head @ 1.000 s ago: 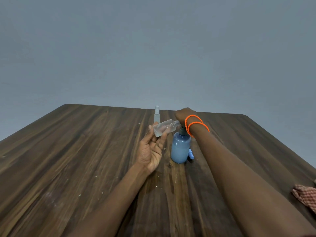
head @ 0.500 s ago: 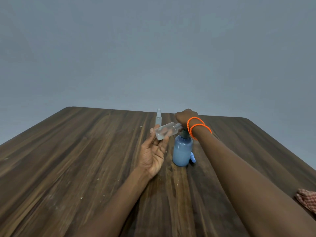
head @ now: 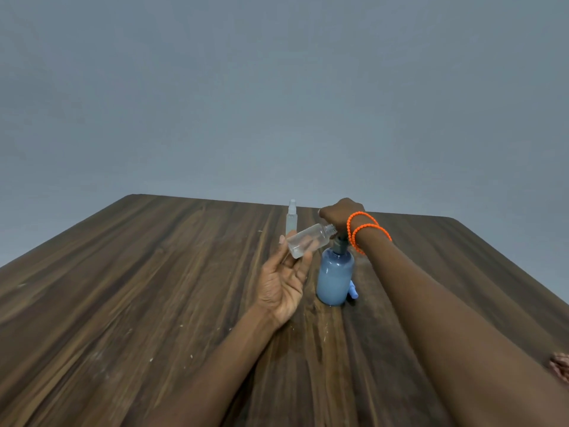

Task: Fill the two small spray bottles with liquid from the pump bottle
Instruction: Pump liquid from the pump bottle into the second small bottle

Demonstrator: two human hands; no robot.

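Note:
A blue pump bottle [head: 335, 277] stands mid-table. My right hand [head: 340, 214], with orange bead bracelets at the wrist, is closed over its pump head. My left hand [head: 284, 280] holds a clear uncapped spray bottle [head: 308, 241] tilted on its side, its open neck at the pump's nozzle under my right hand. A little clear liquid shows inside it. A second small spray bottle [head: 291, 216], capped, stands upright behind it. A small blue cap [head: 353, 293] lies against the pump bottle's base on the right.
The dark wooden table [head: 154, 288] runs to a far edge just behind the bottles, with a plain grey wall beyond. A patterned red cloth [head: 561, 366] peeks in at the right edge.
The hands and bottles hold nearly the same pose. The view has tilted slightly, so everything sits a bit lower in the frame.

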